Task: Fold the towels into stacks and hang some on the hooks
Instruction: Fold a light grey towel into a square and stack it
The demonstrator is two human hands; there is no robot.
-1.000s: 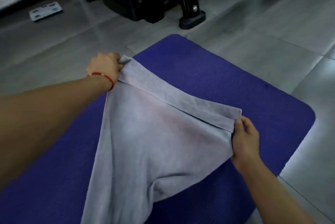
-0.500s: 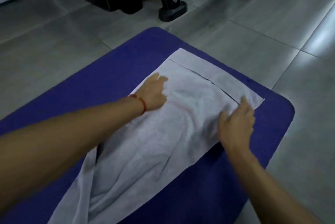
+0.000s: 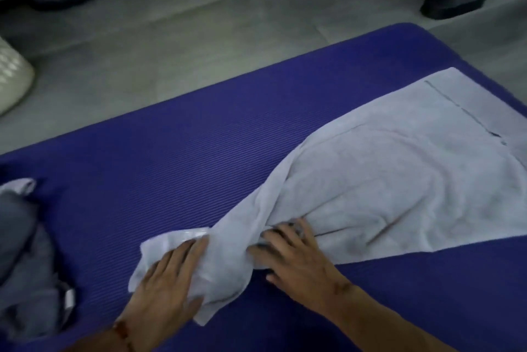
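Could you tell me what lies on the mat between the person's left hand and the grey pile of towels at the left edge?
In the head view, only bare purple mat separates the left hand from the grey towel pile.

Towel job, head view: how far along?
Early. Done: the far end of the light grey towel lies flat on the purple mat. In hand: left hand and right hand rest on its bunched near end, no clear grip. Left: no fold or stack visible, and a darker grey cloth heap waits at the mat's left. No hooks in view.
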